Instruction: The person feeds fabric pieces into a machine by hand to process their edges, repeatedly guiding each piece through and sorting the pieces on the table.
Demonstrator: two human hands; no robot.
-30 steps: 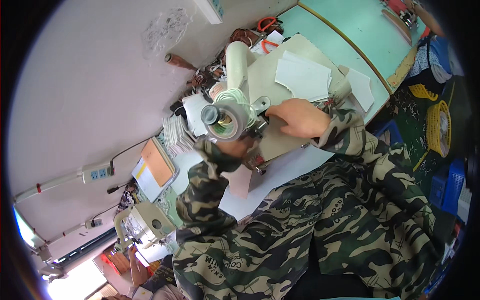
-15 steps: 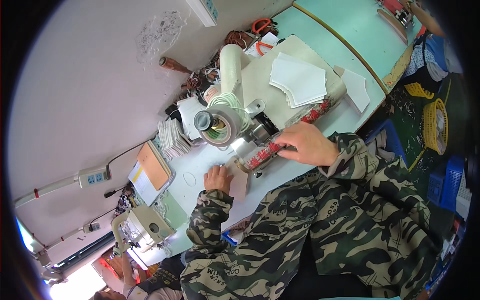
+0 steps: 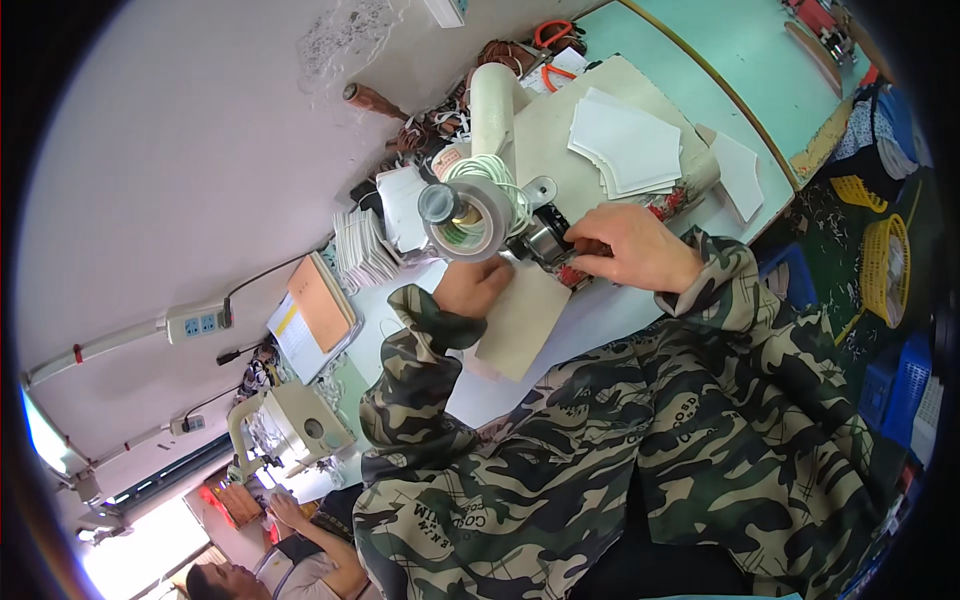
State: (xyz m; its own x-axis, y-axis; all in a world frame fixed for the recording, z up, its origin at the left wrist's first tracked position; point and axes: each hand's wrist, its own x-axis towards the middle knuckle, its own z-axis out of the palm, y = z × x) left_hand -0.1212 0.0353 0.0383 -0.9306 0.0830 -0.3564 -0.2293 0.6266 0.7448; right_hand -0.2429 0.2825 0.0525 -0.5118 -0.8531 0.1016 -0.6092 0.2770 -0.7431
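A cream sewing machine [image 3: 492, 110] stands in front of me, with a tape roll [image 3: 487, 212] on top and pale green cord coiled behind it. Below its metal head lies a flat beige panel [image 3: 525, 318], tilted on the white tabletop. My left hand [image 3: 474, 287] grips the panel's upper left edge, its fingers curled and partly hidden beneath the roll. My right hand [image 3: 635, 247] is at the machine head [image 3: 546, 240], with fingers bent and thumb close to them. Whatever lies between those fingertips is hidden. A second pinkish piece shows under the panel's lower left.
White cut panels [image 3: 625, 145] are stacked on the machine bed. Folded white pieces [image 3: 362, 250] and a clipboard [image 3: 320, 305] lie to the left. Scissors with orange handles [image 3: 556, 78] rest at the back. Another person [image 3: 300, 550] sits lower left; yellow baskets [image 3: 886, 268] stand at right.
My left hand has moved up and right toward the machine head, turning the beige panel with it. My right hand has shifted slightly up, nearer the metal head. The whole view has shifted a little.
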